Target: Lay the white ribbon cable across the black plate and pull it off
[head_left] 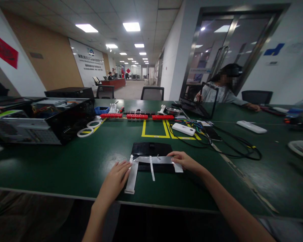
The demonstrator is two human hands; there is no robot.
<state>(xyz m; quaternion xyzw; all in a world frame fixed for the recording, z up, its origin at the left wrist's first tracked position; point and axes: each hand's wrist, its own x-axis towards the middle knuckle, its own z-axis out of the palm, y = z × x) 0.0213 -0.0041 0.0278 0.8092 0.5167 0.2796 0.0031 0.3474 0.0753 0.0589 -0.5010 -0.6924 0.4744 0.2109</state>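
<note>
A grey flat ribbon cable (143, 160) lies across a black panel (151, 148) on the table in front of me. It is folded at the left, where a length with a connector at its end runs toward me; a short end hangs down at the right. A narrow white strip (152, 169) crosses its middle. My left hand (114, 181) has its fingertips and thumb closed at the cable's left fold. My right hand (184, 162) pinches the cable near its right end, with the thumb partly hidden.
An opened computer case (58, 117) stands at the left, beside white tape rings (85, 132). Red trays (137, 116) line the back. A white device (183, 129) and black cables (232, 148) lie to the right. Across the table, a person (223, 87) sits behind a black frame (202, 101).
</note>
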